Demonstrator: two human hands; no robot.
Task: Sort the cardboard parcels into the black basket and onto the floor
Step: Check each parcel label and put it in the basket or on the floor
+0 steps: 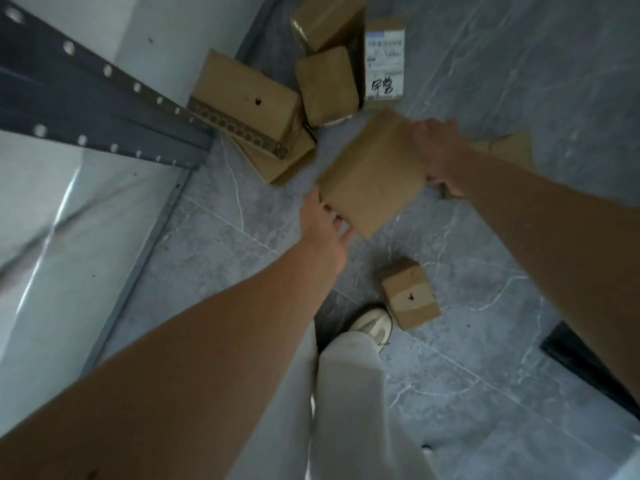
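Observation:
A brown cardboard parcel (372,176) hangs in the air above the grey floor, tilted. My right hand (438,150) grips its upper right edge. My left hand (327,225) is at its lower left corner, fingers under the box. Several more cardboard parcels (249,102) lie in a heap on the floor by the shelf foot. One small parcel (408,294) sits alone on the floor near my shoe. Another flat parcel (509,147) lies partly hidden behind my right arm. A black corner (575,351) shows at the lower right; whether it is the basket is unclear.
A dark metal shelf frame (104,109) with holes runs across the upper left, with a pale shelf surface (69,216) below it. A labelled parcel (384,64) lies at the top. My white trouser leg and shoe (372,327) stand on the grey tiled floor (485,375).

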